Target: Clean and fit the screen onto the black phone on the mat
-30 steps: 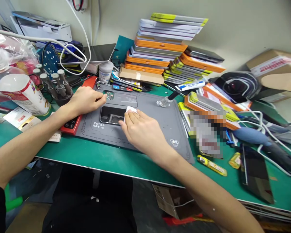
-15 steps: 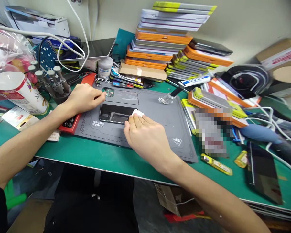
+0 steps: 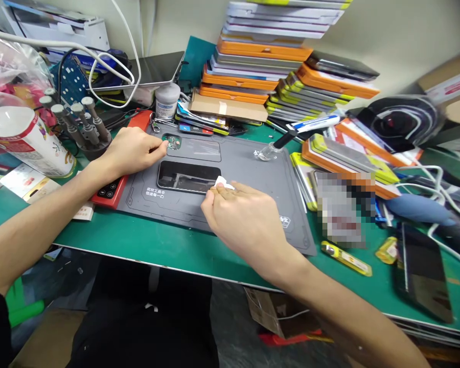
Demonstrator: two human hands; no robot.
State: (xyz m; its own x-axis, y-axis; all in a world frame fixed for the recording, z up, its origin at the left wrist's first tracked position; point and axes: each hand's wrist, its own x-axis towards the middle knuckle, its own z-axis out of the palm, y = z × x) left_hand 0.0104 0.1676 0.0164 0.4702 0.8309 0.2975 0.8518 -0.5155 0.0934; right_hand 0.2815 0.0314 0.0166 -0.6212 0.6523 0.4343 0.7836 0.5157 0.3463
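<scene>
A smartphone (image 3: 187, 173) lies flat, its dark glossy screen facing up, on a grey work mat (image 3: 245, 174). My right hand (image 3: 249, 220) is at the phone's right end, its fingers closed round a small white wipe (image 3: 221, 181). My left hand (image 3: 134, 148) rests at the mat's left side, above the phone's left end, fingers curled with thumb and forefinger together. Whatever they may pinch is hidden. Just beyond those fingertips, small screws or parts (image 3: 174, 143) sit in a rounded recess of the mat. A red panel with buttons (image 3: 109, 193) lies under my left wrist.
A glass bottle with a black top (image 3: 271, 149) stands at the mat's back right. Flat boxes (image 3: 249, 66) pile up behind. Screwdrivers in a holder (image 3: 86, 128), a white tub (image 3: 166, 99) and a paper canister (image 3: 30, 140) stand left. Rightward lie a yellow cutter (image 3: 347, 259) and a dark tablet-like device (image 3: 421, 271).
My right hand has drawn slightly right with the wipe, uncovering more of the phone's right end, and its fingers have curled in more. My left hand holds its place. The view has shifted slightly.
</scene>
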